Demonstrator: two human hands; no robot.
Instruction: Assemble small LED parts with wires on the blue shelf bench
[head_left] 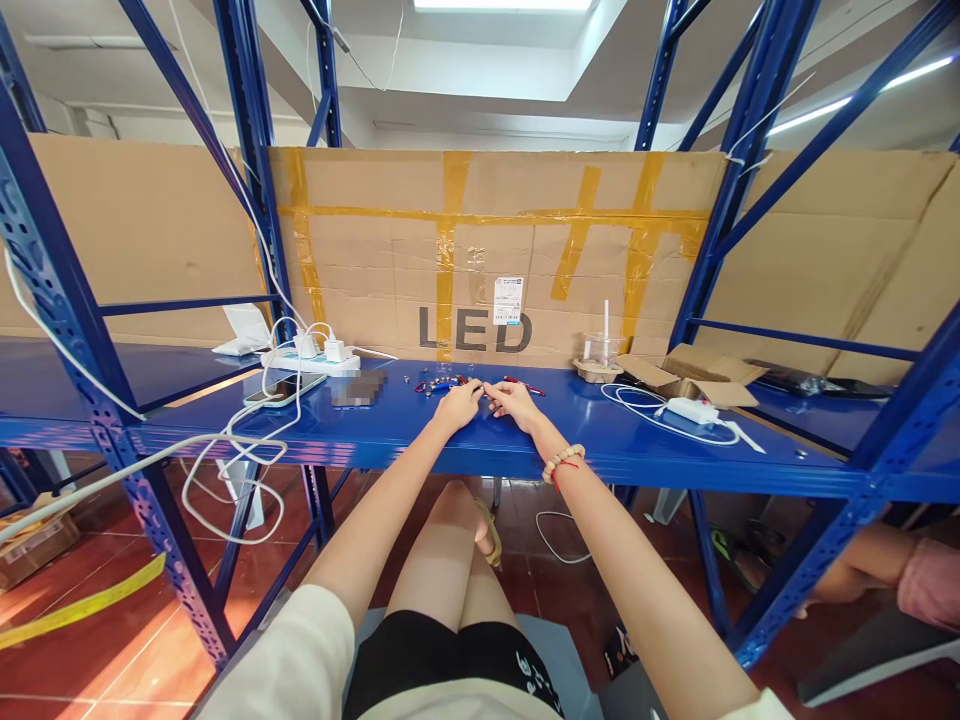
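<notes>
My left hand and my right hand meet over the blue shelf top, fingertips pinched close together. What they hold between them is too small to make out. Just beyond the left fingers lies a little cluster of small colourful pieces, some blue, some red and gold. A thin red tool with a pointed end lies behind the right hand, its kind unclear. On my right wrist sits a beaded bracelet with a red string.
To the left are a power strip with plugs, a phone and looped white cables. A lidded plastic cup with a straw, an opened cardboard box and a white adapter are at right. Blue uprights flank me; cardboard stands behind.
</notes>
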